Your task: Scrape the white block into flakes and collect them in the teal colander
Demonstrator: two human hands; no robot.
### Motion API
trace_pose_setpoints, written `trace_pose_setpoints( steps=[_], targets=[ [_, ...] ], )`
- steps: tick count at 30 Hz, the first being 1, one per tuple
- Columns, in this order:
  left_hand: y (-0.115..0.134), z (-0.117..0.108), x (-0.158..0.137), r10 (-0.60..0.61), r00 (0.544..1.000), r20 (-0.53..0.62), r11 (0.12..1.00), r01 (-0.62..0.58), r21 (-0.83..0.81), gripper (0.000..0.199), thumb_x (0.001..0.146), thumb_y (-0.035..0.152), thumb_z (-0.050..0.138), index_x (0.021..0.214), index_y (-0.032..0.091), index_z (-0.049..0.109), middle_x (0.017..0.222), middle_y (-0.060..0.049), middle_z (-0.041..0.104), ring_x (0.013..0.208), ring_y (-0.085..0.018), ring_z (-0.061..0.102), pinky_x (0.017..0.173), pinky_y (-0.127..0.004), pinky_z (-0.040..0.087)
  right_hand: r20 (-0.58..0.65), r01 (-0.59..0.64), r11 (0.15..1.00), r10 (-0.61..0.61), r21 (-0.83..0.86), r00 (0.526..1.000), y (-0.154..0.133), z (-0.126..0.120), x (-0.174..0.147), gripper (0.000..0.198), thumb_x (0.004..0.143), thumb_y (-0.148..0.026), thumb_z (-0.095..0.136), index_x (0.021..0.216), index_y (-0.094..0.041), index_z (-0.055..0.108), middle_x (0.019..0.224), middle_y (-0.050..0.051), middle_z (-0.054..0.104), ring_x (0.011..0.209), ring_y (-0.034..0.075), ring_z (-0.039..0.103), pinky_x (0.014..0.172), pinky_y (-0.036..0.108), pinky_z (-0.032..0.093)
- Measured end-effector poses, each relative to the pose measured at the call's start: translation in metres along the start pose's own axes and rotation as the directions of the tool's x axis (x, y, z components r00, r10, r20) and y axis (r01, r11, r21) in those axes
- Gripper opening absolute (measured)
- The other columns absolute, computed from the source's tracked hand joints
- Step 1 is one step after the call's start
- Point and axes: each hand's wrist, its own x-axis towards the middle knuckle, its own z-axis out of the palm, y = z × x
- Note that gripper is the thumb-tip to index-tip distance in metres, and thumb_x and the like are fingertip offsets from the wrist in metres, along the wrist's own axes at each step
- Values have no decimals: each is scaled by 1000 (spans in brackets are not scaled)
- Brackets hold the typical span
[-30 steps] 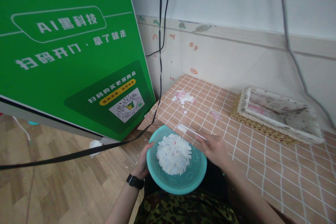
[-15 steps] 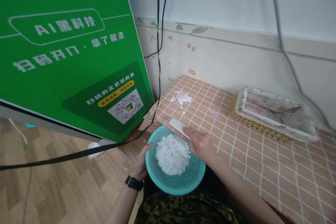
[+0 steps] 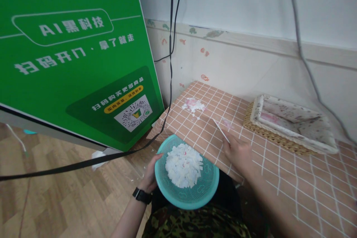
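Note:
My left hand (image 3: 150, 173) grips the left rim of a turquoise plastic colander (image 3: 205, 197), thumb over the edge. Inside the colander lies a heap of small white paper scraps (image 3: 184, 165), a few with red marks. Over the table, my right hand (image 3: 238, 152) is closed around a thin white card (image 3: 221, 130), seen almost edge-on. Beyond the card's tip, a small pile of white and pinkish scraps (image 3: 193, 105) rests on the checked tablecloth (image 3: 206, 137). A pink smudge or scrap (image 3: 228, 123) shows just right of the card.
A woven basket with a floral lining (image 3: 295, 126) stands on the table by the wall. At left rises a green machine panel (image 3: 78, 55) with white writing. A black strap (image 3: 170, 63) hangs down and crosses in front of the panel's lower edge.
My right hand with the card has moved from the colander's rim to the right and forward over the tablecloth. My left hand and the colander have stayed nearly in place.

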Motion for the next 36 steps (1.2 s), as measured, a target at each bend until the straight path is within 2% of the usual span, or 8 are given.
trace_pose_setpoints(
  steps=[4,7,11,15,19,24,29,36],
  targets=[
    [0,1,0,27,1000,-6,1000,-27,12,11,73,23,64,73,12,67,67,-5,71,55,-14,62,56,-25,49,-54,-123,984,131,131,990,-3,2,28,32,89,-32,44,111,-20,64,91,8,71,67,19,66,59,27,47],
    [0,1,0,22,1000,4,999,-22,24,13,74,24,63,74,12,67,63,-3,70,54,-14,62,57,-25,49,41,-113,973,107,203,993,-11,7,54,34,90,-36,41,107,-21,67,83,7,72,68,20,66,60,28,46],
    [0,-1,1,-3,1000,11,999,3,37,14,74,25,62,76,12,68,64,-4,70,56,-15,63,60,-26,49,152,-105,976,76,191,985,-8,5,74,34,89,-35,41,104,-21,68,77,7,72,65,20,66,58,28,44],
    [1,0,0,-6,1000,-4,999,6,38,14,73,25,63,76,12,67,71,-6,72,59,-17,64,64,-29,51,241,-93,960,27,263,970,4,-10,79,30,87,-35,45,100,-23,70,83,4,72,68,18,66,60,26,44],
    [1,0,0,-13,1000,-4,999,13,33,14,75,25,62,74,12,67,66,-5,71,56,-16,63,59,-27,50,221,-101,948,33,303,975,10,-21,82,28,86,-34,48,96,-22,71,82,4,72,69,18,66,61,25,45],
    [1,1,1,13,1000,10,1000,-13,27,13,75,24,61,77,12,68,70,-5,72,57,-16,63,59,-26,50,267,-129,936,39,328,963,6,-15,82,29,86,-37,48,97,-23,71,81,4,72,66,19,66,61,27,46],
    [4,1,-2,6,1000,-2,1000,-6,28,13,75,23,61,72,12,68,63,-5,71,51,-14,61,54,-25,48,278,-174,892,57,417,959,10,-8,79,30,84,-38,50,96,-20,71,88,5,72,67,19,66,61,28,47],
    [9,0,-1,-1,1000,-13,1000,1,2,14,73,24,63,72,11,68,65,-6,71,58,-17,64,60,-28,51,276,-153,874,22,461,961,0,-4,74,34,86,-41,47,98,-20,71,73,3,71,60,17,62,57,26,45]
  ],
)
